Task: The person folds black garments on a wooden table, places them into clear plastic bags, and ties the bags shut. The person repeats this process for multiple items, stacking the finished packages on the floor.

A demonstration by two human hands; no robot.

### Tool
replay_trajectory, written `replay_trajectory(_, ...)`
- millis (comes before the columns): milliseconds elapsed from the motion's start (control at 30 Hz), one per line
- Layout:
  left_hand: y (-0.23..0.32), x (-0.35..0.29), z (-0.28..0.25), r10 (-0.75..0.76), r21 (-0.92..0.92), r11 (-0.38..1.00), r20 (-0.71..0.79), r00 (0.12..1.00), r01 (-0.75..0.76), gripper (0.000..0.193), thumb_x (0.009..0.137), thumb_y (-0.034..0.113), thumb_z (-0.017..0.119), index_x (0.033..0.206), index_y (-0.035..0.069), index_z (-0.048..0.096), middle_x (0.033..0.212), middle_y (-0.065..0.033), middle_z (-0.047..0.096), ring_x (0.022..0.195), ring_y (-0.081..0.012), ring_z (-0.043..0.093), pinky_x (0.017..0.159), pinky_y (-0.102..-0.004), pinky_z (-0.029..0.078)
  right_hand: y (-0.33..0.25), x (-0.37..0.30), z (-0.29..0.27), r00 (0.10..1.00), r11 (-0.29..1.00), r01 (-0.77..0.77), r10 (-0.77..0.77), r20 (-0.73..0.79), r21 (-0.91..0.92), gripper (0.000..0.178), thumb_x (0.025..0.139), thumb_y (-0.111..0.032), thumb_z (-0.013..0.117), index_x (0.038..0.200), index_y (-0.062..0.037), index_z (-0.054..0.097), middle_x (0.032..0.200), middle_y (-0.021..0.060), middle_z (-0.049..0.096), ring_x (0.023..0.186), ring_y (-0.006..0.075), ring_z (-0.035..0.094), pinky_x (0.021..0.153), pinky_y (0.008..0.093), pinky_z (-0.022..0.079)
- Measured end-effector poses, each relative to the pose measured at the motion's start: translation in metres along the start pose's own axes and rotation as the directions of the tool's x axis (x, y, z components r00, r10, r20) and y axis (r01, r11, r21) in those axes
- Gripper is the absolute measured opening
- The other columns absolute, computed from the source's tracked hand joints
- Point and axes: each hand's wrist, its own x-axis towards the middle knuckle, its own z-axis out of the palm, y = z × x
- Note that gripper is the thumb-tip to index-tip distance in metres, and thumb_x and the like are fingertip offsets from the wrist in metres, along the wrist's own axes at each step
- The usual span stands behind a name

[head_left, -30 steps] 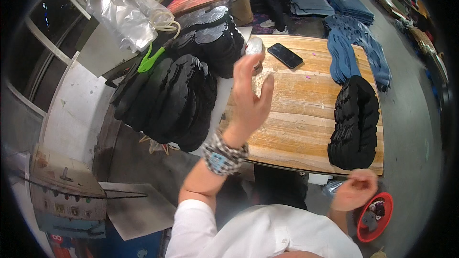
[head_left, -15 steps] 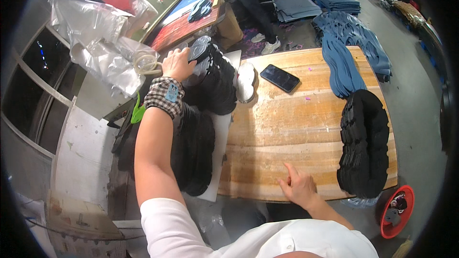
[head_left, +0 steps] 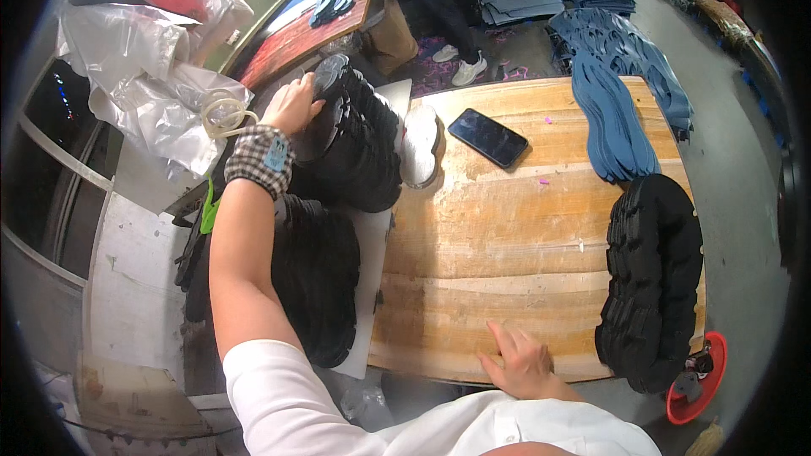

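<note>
At the far left, on the top of the far black stack (head_left: 359, 148): left grip (head_left: 296, 104), back of hand up, fingers bent over the upper layers. Whether they pinch a single piece cannot be told. Checked cuff (head_left: 260, 163) at the wrist; arm stretched out from the near side, passing along the left of the near black stack (head_left: 317, 287).

Black stacks, two: layered, sole-shaped pieces, the far one directly under the left grip. Beneath them, a white board (head_left: 372, 312), its right border beside the left edge of the bench (head_left: 490, 241).

Right grip (head_left: 522, 363): low over the near edge of the bench, thumb spread from the forefinger, other fingers curled; forearm short in view.

Room: a broad stretch of bare wood between the white board and the right black stack (head_left: 650, 283), which lies along the bench's right edge.

Far part of the bench, left to right: pale sole-shaped piece (head_left: 420, 148), just beside the far black stack; dark phone (head_left: 488, 137), set aslant; bundle of blue strips (head_left: 610, 122).

Farther left: clear plastic bags (head_left: 152, 76); pale coil (head_left: 224, 116), near the left wrist; green clip (head_left: 209, 209). Off the near right corner: red basket (head_left: 716, 380), partly hidden.
</note>
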Motion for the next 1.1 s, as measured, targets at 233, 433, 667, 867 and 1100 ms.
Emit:
replay_trajectory(233, 0.005, 0.005, 0.005, -0.263, 0.07, 0.96, -0.114, 0.958, 0.271, 0.042, 0.079, 0.027, 0.069, 0.111, 0.006, 0.053, 0.101, -0.0181, 0.067, 0.095, -0.0363, 0.065, 0.08, -0.0447, 0.053, 0.005, 0.0, 0.005, 0.99, 0.996, 0.088, -0.088, -0.109, -0.007, 0.041, 0.082, -0.027, 0.066, 0.115, -0.0045, 0.057, 0.087, 0.015, 0.062, 0.079, 0.0315, 0.062, 0.064, 0.0409, 0.051)
replay_trajectory(433, -0.048, 0.001, 0.011, -0.464, -0.189, 0.886, -0.416, 0.782, 0.424, 0.035, 0.087, 0.041, 0.057, 0.103, 0.01, 0.061, 0.088, -0.0209, 0.068, 0.08, -0.0404, 0.066, 0.069, -0.0512, 0.051, 0.008, 0.001, 0.009, 0.984, 0.997, 0.077, -0.073, -0.165, 0.018, 0.029, 0.084, -0.026, 0.063, 0.105, -0.0065, 0.06, 0.085, 0.0154, 0.062, 0.08, 0.0333, 0.062, 0.066, 0.0435, 0.051)
replay_trajectory(667, -0.126, -0.076, -0.096, -0.798, -0.844, 0.535, -0.512, 0.318, -0.016, 0.043, 0.093, 0.031, 0.059, 0.107, -0.009, 0.059, 0.087, -0.0184, 0.067, 0.081, -0.0273, 0.068, 0.064, -0.0378, 0.061, 0.011, 0.001, 0.014, 0.954, 0.991, 0.121, -0.101, -0.282, 0.056, 0.024, 0.077, -0.021, 0.069, 0.093, -0.0047, 0.062, 0.071, 0.0153, 0.061, 0.066, 0.036, 0.061, 0.058, 0.0439, 0.049)
replay_trajectory(867, -0.02, -0.155, -0.195, -0.598, -0.778, 0.605, -0.585, 0.548, -0.17, 0.033, 0.095, 0.025, 0.058, 0.099, -0.008, 0.063, 0.081, -0.0109, 0.065, 0.066, -0.016, 0.066, 0.054, -0.0295, 0.055, -0.013, -0.001, -0.001, 0.941, 0.952, 0.111, -0.008, -0.339, 0.285, 0.035, 0.088, -0.033, 0.062, 0.107, -0.0037, 0.063, 0.074, 0.0138, 0.063, 0.066, 0.0273, 0.066, 0.058, 0.0381, 0.053)
replay_trajectory(1100, 0.168, -0.257, -0.181, -0.215, -0.891, 0.449, -0.181, 0.96, -0.067, 0.021, 0.085, 0.016, 0.067, 0.078, -0.003, 0.061, 0.062, -0.0141, 0.064, 0.052, -0.0205, 0.064, 0.048, -0.0323, 0.049, -0.055, -0.01, -0.054, 0.959, -0.198, -0.268, -0.152, 0.24, 0.943, 0.055, 0.092, -0.048, 0.057, 0.112, 0.0038, 0.059, 0.082, 0.0133, 0.064, 0.07, 0.0194, 0.065, 0.059, 0.0315, 0.052)
